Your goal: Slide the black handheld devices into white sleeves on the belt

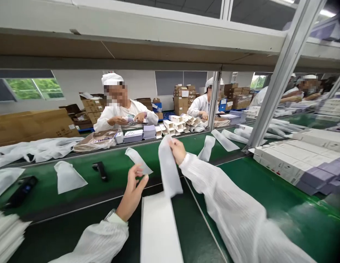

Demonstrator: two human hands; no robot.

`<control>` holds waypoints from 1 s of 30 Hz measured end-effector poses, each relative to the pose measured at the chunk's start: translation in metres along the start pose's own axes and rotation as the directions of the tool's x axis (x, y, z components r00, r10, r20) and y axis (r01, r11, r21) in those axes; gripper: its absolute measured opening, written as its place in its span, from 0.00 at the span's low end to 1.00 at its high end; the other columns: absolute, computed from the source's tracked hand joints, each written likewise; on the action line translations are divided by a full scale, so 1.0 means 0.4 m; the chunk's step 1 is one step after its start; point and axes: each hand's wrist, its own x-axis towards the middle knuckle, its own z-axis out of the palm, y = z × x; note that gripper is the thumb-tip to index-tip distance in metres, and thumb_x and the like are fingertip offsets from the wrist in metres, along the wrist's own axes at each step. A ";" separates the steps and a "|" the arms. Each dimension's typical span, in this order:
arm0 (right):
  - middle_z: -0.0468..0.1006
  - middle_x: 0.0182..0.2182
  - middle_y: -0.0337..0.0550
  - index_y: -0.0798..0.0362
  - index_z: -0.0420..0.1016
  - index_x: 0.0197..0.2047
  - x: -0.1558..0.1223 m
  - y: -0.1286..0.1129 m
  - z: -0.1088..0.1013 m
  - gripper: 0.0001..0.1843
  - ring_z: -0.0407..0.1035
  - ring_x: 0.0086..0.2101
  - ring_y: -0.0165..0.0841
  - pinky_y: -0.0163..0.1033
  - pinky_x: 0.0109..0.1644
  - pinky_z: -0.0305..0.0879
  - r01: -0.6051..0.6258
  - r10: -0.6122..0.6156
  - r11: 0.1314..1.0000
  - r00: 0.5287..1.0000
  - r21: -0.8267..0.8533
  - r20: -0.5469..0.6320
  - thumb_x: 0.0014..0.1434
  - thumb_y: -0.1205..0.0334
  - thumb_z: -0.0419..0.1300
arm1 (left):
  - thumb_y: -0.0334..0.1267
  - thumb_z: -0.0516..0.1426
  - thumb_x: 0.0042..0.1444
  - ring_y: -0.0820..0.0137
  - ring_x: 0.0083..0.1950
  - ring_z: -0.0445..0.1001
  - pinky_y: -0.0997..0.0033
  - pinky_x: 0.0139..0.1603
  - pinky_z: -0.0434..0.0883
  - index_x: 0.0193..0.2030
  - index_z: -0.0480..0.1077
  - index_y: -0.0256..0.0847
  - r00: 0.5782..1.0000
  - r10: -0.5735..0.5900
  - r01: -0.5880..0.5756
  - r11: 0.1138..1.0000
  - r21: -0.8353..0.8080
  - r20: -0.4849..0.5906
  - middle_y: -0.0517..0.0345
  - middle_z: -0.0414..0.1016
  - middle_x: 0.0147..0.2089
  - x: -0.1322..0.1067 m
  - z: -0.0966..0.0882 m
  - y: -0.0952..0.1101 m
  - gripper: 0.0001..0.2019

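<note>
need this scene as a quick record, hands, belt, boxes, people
left hand: open, holding nothing, near a long white rectangular piece
right hand: gripping the upper end of a translucent white soft sleeve
green flat belt: more white sleeves, two small black devices
right side: stacked white-and-lilac boxes
across belt: co-workers in white caps and coats

Green bench (268, 190), cartons (285, 160) stacked right of post (282, 80), white block (160, 230) left of and nearer than post, green belt (85, 164) carrying pouches (70, 177), two black devices (101, 171), left of post.
</note>
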 end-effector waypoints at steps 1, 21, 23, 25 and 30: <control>0.70 0.30 0.44 0.59 0.65 0.36 0.042 0.011 -0.005 0.20 0.65 0.32 0.31 0.37 0.36 0.61 0.005 -0.013 0.997 0.994 -0.074 -0.111 0.54 0.51 0.44 | 0.44 0.49 0.52 0.66 0.46 0.57 0.64 0.46 0.56 0.46 0.55 0.48 0.995 -0.032 0.020 0.992 0.123 0.098 0.58 0.58 0.42 -0.016 -0.001 -0.019 0.14; 0.73 0.25 0.39 0.54 0.72 0.27 -0.206 0.051 -0.021 0.07 0.66 0.27 0.28 0.33 0.33 0.61 0.374 -0.120 0.882 0.767 -0.288 0.630 0.47 0.59 0.57 | 0.44 0.51 0.50 0.67 0.41 0.60 0.72 0.40 0.57 0.41 0.62 0.46 0.976 -0.054 0.030 0.993 0.117 0.209 0.59 0.64 0.37 -0.025 -0.001 -0.089 0.11; 0.73 0.25 0.39 0.54 0.71 0.28 -0.198 0.045 -0.029 0.07 0.67 0.28 0.28 0.33 0.35 0.61 0.398 -0.139 0.882 0.732 -0.253 0.667 0.48 0.59 0.57 | 0.44 0.51 0.50 0.67 0.44 0.59 0.72 0.42 0.58 0.45 0.58 0.47 0.976 -0.066 0.057 0.997 0.049 0.209 0.58 0.61 0.41 -0.018 0.002 -0.078 0.15; 0.73 0.31 0.40 0.54 0.69 0.28 -0.186 0.043 -0.038 0.07 0.67 0.34 0.29 0.34 0.40 0.61 0.417 -0.151 0.889 0.659 -0.191 0.737 0.48 0.59 0.57 | 0.45 0.51 0.49 0.66 0.46 0.57 0.71 0.43 0.57 0.38 0.64 0.45 0.952 -0.065 0.057 0.998 0.036 0.300 0.58 0.61 0.41 -0.008 0.002 -0.065 0.10; 0.66 0.44 0.44 0.56 0.69 0.23 -0.151 0.044 -0.077 0.12 0.62 0.44 0.31 0.37 0.50 0.54 0.347 -0.073 0.932 0.457 -0.102 0.887 0.49 0.56 0.55 | 0.45 0.51 0.49 0.65 0.44 0.58 0.71 0.42 0.58 0.19 0.66 0.39 0.859 0.012 0.019 0.998 -0.055 0.512 0.57 0.61 0.38 0.009 -0.013 -0.042 0.14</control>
